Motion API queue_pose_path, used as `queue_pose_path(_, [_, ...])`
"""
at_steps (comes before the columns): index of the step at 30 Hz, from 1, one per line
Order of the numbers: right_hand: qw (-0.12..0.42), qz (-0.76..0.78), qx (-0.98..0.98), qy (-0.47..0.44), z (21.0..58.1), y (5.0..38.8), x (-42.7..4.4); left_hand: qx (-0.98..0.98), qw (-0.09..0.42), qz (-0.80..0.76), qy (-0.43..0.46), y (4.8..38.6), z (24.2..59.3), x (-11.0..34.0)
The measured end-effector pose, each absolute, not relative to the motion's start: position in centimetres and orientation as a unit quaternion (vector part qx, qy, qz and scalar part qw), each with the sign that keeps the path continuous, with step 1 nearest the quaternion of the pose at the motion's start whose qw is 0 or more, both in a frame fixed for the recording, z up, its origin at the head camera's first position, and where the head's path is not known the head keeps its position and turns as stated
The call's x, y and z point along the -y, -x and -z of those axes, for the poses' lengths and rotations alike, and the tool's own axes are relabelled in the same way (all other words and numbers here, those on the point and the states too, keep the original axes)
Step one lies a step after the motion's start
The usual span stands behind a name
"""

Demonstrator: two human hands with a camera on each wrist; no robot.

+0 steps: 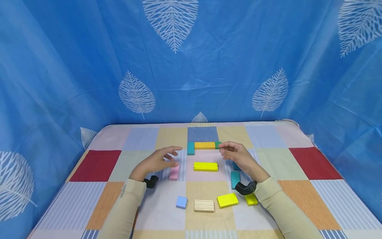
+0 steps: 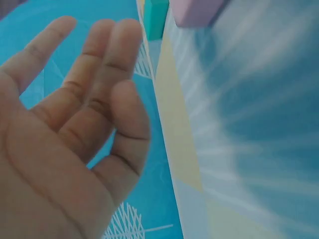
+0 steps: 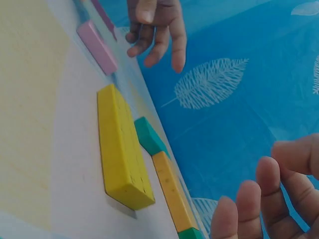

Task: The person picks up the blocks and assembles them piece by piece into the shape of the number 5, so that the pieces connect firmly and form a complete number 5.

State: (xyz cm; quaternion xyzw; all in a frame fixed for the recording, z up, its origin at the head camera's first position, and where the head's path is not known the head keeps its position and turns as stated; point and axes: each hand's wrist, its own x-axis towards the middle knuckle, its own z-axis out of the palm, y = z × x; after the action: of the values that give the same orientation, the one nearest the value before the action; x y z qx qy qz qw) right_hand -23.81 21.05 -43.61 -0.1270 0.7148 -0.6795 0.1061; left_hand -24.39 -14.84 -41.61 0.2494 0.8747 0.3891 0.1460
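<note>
My left hand (image 1: 158, 162) hovers over the cloth with fingers spread and nothing held; a pink block (image 1: 174, 173) lies just below its thumb. Loosely bent, the fingers of my right hand (image 1: 238, 158) hold nothing, and their tips are near a green block (image 1: 218, 145). That block adjoins an orange block (image 1: 204, 145), which has a teal block (image 1: 190, 148) at its left end. Between the hands lie yellow blocks (image 1: 206, 166) side by side, seen closely in the right wrist view. A dark teal block (image 1: 236, 166) is partly hidden beneath my right hand.
Nearer me are another teal block (image 1: 235, 179), a yellow block (image 1: 227, 200), a smaller-looking yellow block (image 1: 251, 199) partly covered by the wrist camera, a ridged wooden block (image 1: 204, 205) and a blue block (image 1: 181, 202). A blue curtain (image 1: 206, 66) hangs behind the patchwork cloth (image 1: 143, 212).
</note>
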Motion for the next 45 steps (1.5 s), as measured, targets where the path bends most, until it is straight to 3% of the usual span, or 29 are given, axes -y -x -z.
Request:
queue_pose_path(13, [0.099,0.566,-0.805,0.146,44.5,23.9,-20.3,-0.898,0.205,-0.333,-0.202,24.1,42.3,16.0])
queue_pose_path(21, [0.112,0.495,-0.845,0.170,44.9,23.7,-20.2,-0.914,0.201,-0.313,-0.162,23.8,42.4,15.5])
queue_pose_path(45, [0.096,0.392,-0.892,0.205,44.8,23.6,-20.2,-0.912,0.192,-0.321,-0.167,23.9,42.4,16.0])
